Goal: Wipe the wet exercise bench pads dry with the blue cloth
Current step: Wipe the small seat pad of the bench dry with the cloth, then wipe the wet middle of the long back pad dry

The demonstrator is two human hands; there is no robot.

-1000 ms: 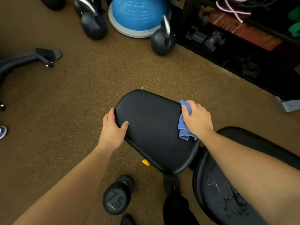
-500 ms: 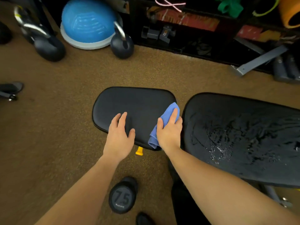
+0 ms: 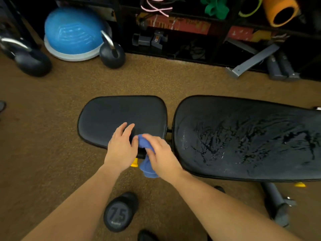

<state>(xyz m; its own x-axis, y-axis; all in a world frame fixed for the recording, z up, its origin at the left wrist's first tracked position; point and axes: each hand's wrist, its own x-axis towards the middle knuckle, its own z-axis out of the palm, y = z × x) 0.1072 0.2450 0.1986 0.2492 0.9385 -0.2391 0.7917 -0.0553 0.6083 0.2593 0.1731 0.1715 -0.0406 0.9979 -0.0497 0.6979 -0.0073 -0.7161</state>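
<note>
The small black seat pad [image 3: 111, 115] lies in the middle and looks dry. To its right the long back pad [image 3: 243, 136] is streaked with water drops. My right hand [image 3: 161, 157] grips the bunched blue cloth [image 3: 147, 164] at the seat pad's near right corner, the cloth hanging over the edge. My left hand [image 3: 121, 146] rests on the seat pad's near edge with straight fingers, its thumb against the cloth.
A 7.5 dumbbell [image 3: 119, 213] lies on the brown carpet below my arms. Two kettlebells [image 3: 112, 54] and a blue balance dome [image 3: 73, 32] stand at the back left. A dark storage rack [image 3: 191, 32] runs along the back. The bench's frame leg [image 3: 276, 202] reaches down at right.
My right hand pulled the cloth toward the seat pad's near edge and bunched it. My left hand slid right until it met the cloth. The view shifted, showing more of the wet back pad.
</note>
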